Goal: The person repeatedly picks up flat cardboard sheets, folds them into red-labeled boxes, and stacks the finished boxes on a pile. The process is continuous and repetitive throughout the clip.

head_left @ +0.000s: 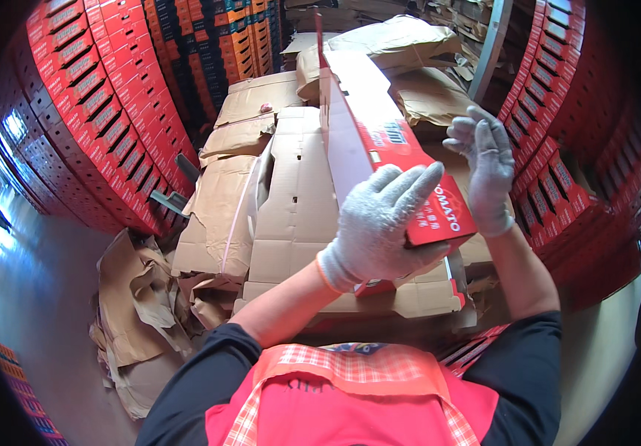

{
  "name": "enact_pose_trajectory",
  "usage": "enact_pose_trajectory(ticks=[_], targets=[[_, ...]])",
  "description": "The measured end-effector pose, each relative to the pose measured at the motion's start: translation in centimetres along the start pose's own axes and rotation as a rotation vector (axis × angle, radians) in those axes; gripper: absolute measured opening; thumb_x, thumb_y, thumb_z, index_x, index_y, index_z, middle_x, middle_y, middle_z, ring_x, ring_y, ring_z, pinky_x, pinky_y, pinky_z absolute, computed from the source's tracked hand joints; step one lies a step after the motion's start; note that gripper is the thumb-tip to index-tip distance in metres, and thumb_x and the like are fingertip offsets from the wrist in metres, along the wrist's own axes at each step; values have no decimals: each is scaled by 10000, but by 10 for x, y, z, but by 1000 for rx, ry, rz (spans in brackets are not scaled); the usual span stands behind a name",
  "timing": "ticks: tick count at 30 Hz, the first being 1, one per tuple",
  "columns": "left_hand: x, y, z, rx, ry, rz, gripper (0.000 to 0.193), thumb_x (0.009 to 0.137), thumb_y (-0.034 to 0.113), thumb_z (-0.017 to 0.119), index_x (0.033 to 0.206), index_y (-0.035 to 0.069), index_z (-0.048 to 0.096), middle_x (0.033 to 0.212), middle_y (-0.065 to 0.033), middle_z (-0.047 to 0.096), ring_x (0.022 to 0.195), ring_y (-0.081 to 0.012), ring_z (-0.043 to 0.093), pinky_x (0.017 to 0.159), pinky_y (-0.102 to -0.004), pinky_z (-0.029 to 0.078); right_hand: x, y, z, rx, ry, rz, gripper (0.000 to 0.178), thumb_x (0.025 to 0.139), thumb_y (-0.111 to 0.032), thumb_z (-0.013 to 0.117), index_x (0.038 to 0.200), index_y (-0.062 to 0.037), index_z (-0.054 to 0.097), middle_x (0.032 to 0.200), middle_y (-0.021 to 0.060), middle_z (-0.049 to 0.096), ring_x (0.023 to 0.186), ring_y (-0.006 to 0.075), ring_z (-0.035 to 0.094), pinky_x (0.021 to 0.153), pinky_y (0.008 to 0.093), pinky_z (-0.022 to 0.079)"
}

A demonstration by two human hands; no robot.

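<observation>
A partly folded red-and-white cardboard carton (398,154) stands tilted in front of me, its long side panel running away toward the back. My left hand (376,223), in a pale grey knitted glove, grips its near red end, with fingers laid over the top face and the thumb low at the front. Raised to the right of the carton is my right hand (490,167), gloved too. Its fingers are apart and slightly bent, with nothing in them. Beneath the carton lie flat brown cardboard blanks (291,201).
Tall stacks of red cartons rise at left (105,104) and right (551,67). Orange and black cartons (209,44) stand behind. Paper-wrapped bundles (387,44) lie at the back, near a metal post (491,48). Crumpled brown paper (138,305) hangs at the left edge.
</observation>
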State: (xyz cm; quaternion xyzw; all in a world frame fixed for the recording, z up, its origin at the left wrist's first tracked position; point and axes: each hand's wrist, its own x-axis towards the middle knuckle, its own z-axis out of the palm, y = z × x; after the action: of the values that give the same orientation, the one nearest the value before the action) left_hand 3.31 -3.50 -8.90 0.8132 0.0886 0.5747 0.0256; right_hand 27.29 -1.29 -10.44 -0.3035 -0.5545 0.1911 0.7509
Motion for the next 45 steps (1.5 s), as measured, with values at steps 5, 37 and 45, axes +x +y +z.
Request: enact_pose_trajectory(ticks=[5,37,45], targets=[[-14,-7,28,-98,292,-19,1269,591,370,895,1562,32,152,1539,-371,212,1218,-509,526,929,-484,488,7,-85,72,-727,-644,224,460,863,-236,762,1226,-18,581,888,61,646,800,122,617,747,285,520],[-116,38,-103,-640,-602,-432,614,882,232,700,1402,-10,483,1241,-187,629,1147,-333,600,1017,-388,451,14,95,112,-1501,-1279,-385,144,805,-234,664,861,-116,726,822,142,712,777,314,707,716,443,550],[-177,-90,-223,998,-912,-151,651,864,240,580,1482,129,408,1513,-92,432,1363,-315,434,1149,-597,250,-70,91,-32,-1465,-1306,-181,401,720,-104,680,1117,-153,655,1183,63,631,1092,270,603,863,374,540]])
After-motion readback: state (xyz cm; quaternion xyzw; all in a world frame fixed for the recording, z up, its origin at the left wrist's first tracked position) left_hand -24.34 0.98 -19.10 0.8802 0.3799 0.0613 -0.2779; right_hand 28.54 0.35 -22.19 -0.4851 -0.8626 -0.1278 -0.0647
